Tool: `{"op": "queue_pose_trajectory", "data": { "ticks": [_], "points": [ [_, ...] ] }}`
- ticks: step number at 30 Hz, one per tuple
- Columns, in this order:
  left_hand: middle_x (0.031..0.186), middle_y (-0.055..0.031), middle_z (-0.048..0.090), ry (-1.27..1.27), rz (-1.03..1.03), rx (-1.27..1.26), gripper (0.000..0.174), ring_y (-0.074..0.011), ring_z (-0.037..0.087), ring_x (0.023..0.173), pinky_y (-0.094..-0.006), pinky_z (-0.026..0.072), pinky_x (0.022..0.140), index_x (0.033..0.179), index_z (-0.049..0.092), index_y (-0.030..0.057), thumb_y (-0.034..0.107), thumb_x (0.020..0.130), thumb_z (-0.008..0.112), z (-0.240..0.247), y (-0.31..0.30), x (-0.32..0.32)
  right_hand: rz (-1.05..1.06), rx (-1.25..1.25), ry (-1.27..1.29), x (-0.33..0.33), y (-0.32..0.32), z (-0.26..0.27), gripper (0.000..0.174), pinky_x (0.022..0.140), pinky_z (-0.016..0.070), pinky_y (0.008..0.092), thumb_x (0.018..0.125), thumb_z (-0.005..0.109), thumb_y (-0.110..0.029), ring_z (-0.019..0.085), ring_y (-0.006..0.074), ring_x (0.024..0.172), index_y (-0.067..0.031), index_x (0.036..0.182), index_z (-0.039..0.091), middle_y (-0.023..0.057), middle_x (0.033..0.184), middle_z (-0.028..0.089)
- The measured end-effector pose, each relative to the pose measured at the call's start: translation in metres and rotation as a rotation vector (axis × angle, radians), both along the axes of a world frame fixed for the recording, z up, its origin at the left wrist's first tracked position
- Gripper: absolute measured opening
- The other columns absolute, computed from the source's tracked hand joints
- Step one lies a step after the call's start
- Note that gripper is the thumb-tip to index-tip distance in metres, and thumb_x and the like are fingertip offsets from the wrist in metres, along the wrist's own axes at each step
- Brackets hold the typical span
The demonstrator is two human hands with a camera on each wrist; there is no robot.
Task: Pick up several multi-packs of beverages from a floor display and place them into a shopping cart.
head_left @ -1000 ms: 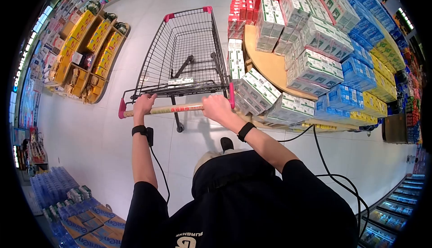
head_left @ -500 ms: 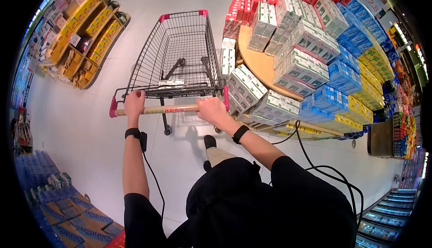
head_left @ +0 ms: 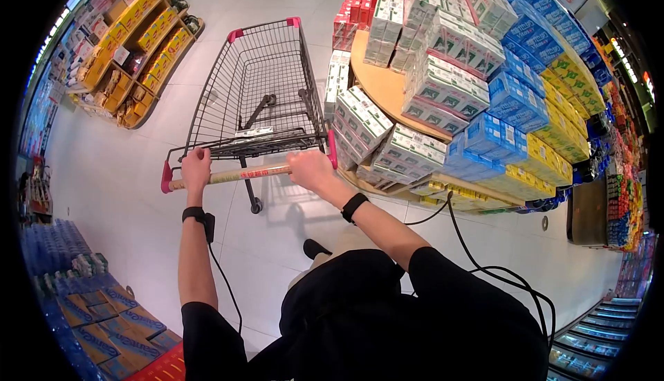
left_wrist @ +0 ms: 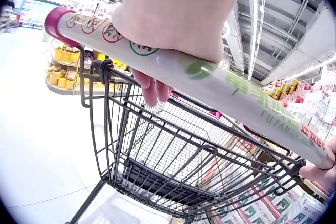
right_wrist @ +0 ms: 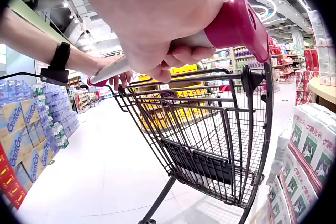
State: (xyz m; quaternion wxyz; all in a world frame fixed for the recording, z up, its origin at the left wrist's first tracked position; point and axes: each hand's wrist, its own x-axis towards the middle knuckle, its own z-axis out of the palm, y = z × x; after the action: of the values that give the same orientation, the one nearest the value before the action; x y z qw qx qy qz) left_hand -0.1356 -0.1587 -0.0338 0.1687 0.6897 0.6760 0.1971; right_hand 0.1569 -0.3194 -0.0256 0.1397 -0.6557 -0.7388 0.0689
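Note:
A black wire shopping cart point(head_left: 236, 33) with pink corner pieces stands in front of me, its basket bare apart from a white label panel near the handle end. Its pale printed handle point(head_left: 249, 173) runs across between two pink end caps. Near the left end my left hand point(head_left: 196, 166) grips this bar; in the left wrist view the palm lies over it and the fingertips point(left_wrist: 151, 91) show below. My right hand point(head_left: 312, 170) holds the bar close to the right end cap point(right_wrist: 239, 24), fingers curled underneath.
Close on the right, a rounded wooden stand point(head_left: 377, 83) bears stacked milk cartons point(head_left: 446, 87) and blue packs point(head_left: 508, 101). A shelf of yellow boxes point(head_left: 135, 17) is at the left. Water cartons point(head_left: 104, 332) and a red crate point(head_left: 162, 366) sit lower left. Black cables point(head_left: 460, 232) hang on my right.
The cart has swung slightly left in the head view, and both hands have moved left with it. The carton stand has shifted left, and a red crate has appeared lower left.

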Motion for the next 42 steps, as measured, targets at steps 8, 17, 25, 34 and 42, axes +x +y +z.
{"op": "queue_pose_trajectory", "data": {
  "ticks": [8,17,25,34,42],
  "points": [
    [0.067,-0.009,0.067,-0.156,0.05,-0.033,0.029,-0.0149,0.062,0.052,-0.0306,0.0486,0.047,0.085,0.065,-0.0018,0.026,0.092,0.059,0.009,-0.047,0.006,0.084,0.041,0.15,0.006,-0.029,-0.014,0.017,0.061,0.0555,0.0412,0.074,0.064,-0.013,0.07,0.0294,0.068,-0.0026,0.087,0.062,0.0126,0.071,0.068],
    [0.069,-0.01,0.068,-0.145,0.158,-0.102,0.025,-0.0157,0.062,0.051,-0.0292,0.05,0.047,0.085,0.065,-0.0042,0.02,0.091,0.06,-0.003,-0.108,0.003,0.169,0.023,0.083,0.017,-0.075,-0.02,0.011,0.054,0.0536,0.0326,0.076,0.069,-0.013,0.07,0.0208,0.063,-0.0064,0.084,0.064,0.0055,0.069,0.069],
    [0.071,-0.0115,0.069,-0.139,0.271,-0.077,0.024,-0.0173,0.065,0.054,-0.0298,0.0514,0.05,0.085,0.065,-0.0031,0.02,0.09,0.062,0.003,-0.174,0.018,0.253,-0.031,0.096,0.037,-0.111,-0.017,0.016,0.057,0.0551,0.034,0.074,0.07,-0.012,0.07,0.0223,0.062,-0.0057,0.087,0.064,0.0043,0.069,0.067],
    [0.068,-0.0094,0.068,-0.134,0.305,0.01,0.027,-0.0167,0.064,0.053,-0.0305,0.0498,0.049,0.085,0.066,-0.0027,0.023,0.09,0.06,0.009,-0.249,0.041,0.338,0.008,0.062,0.064,-0.159,-0.011,0.018,0.058,0.0556,0.0367,0.076,0.066,-0.012,0.07,0.0253,0.067,-0.0028,0.09,0.061,0.0081,0.07,0.068],
    [0.069,-0.0071,0.07,-0.038,0.343,0.06,0.031,-0.0187,0.065,0.055,-0.0345,0.0507,0.056,0.086,0.069,0.0021,0.03,0.091,0.057,-0.005,-0.318,0.054,0.338,0.089,0.045,0.088,-0.202,-0.019,0.014,0.062,0.056,0.0405,0.076,0.063,-0.016,0.07,0.0276,0.069,-0.0045,0.082,0.067,0.0115,0.073,0.07]
  ]
}}
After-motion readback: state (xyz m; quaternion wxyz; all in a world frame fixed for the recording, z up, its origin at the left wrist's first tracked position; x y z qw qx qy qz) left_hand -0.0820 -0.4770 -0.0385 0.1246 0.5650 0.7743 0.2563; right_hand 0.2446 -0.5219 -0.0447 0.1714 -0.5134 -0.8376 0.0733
